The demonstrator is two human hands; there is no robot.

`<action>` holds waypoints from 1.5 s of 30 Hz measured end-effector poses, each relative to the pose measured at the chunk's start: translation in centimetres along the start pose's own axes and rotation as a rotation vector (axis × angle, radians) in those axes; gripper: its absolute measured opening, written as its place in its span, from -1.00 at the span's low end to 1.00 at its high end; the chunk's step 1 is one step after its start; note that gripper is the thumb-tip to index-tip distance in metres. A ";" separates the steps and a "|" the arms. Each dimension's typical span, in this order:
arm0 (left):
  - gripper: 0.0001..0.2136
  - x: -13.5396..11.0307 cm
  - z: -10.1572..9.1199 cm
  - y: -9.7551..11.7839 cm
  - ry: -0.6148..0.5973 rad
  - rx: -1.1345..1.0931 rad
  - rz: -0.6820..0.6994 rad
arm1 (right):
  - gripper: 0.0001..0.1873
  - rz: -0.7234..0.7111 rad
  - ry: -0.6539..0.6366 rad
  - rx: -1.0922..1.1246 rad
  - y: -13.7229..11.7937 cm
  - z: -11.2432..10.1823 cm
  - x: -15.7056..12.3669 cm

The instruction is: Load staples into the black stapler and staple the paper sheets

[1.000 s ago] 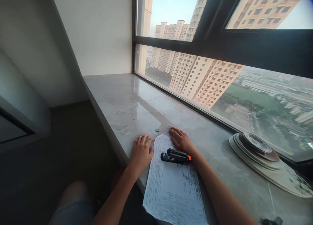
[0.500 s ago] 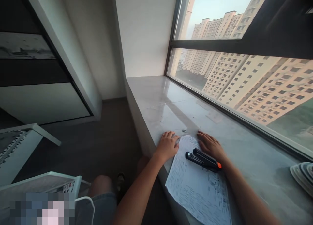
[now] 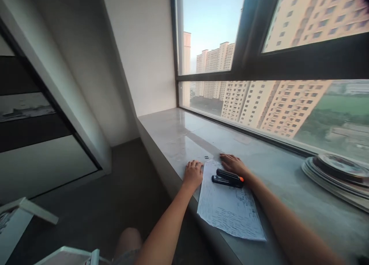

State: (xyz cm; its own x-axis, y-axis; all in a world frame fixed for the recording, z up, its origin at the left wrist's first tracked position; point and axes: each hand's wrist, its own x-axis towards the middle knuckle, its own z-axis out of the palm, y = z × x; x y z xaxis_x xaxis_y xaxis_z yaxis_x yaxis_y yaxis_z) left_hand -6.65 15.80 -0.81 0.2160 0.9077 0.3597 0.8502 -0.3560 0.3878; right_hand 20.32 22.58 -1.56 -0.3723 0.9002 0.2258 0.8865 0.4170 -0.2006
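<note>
Handwritten paper [image 3: 221, 215] lies flat on the grey stone windowsill [image 3: 161, 130], its lower corner reaching near the front edge. On its upper part rests a black stapler [image 3: 227, 179] with an orange tip at the right end. My left hand [image 3: 193, 173] lies palm down on the sill at the paper's left edge, fingers stretched out. Beyond the stapler, my right hand [image 3: 234, 164] rests flat by the paper's upper right corner, fingers extended, its wrist close to the orange tip. Neither hand grips anything. Just past the paper's top lie small staple pieces [image 3: 206, 157].
A stack of round, plate-like items [image 3: 340, 169] stands on the sill at the right, by the window [image 3: 207, 99]. White furniture pieces [image 3: 37, 215] stand on the dark floor at lower left. A wall [image 3: 144, 49] closes the sill's far end.
The camera view has tilted up and turned right, bringing more of the window and the round stack into sight. Hands, paper and stapler keep nearly the same places on the sill.
</note>
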 end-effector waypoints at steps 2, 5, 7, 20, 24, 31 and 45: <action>-0.70 0.2 0.1 0.1 0.000 0.017 0.012 | -0.55 0.010 0.009 0.009 -0.1 -0.2 0.1; -0.70 0.3 0.2 0.3 0.008 0.052 0.026 | -0.57 0.007 0.018 0.021 -0.1 -0.2 0.1; -0.70 0.3 0.2 0.3 0.010 0.069 0.026 | -0.58 0.008 0.026 0.032 0.0 -0.2 0.0; -0.67 -1.0 -0.1 1.5 -0.039 -0.010 0.013 | -0.69 -0.030 0.104 0.184 -0.2 -1.4 -0.8; -0.60 -2.1 0.3 2.3 -0.083 -0.031 -0.045 | -0.71 -0.033 0.144 0.215 0.3 -1.1 -0.7; -0.62 -2.8 0.0 3.0 -0.096 0.045 -0.054 | -0.74 0.005 0.251 0.289 0.5 -1.0 -0.6; -0.64 -2.4 0.3 2.7 -0.024 0.037 -0.066 | -0.49 0.228 0.547 0.717 -5.0 -3.0 -6.1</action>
State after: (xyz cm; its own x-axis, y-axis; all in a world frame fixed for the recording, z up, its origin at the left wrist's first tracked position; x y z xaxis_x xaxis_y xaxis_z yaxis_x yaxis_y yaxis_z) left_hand -4.74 12.74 -0.90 0.1701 0.9343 0.3134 0.8802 -0.2870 0.3780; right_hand 18.93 14.64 0.97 0.1327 0.8618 0.4897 0.4727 0.3792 -0.7955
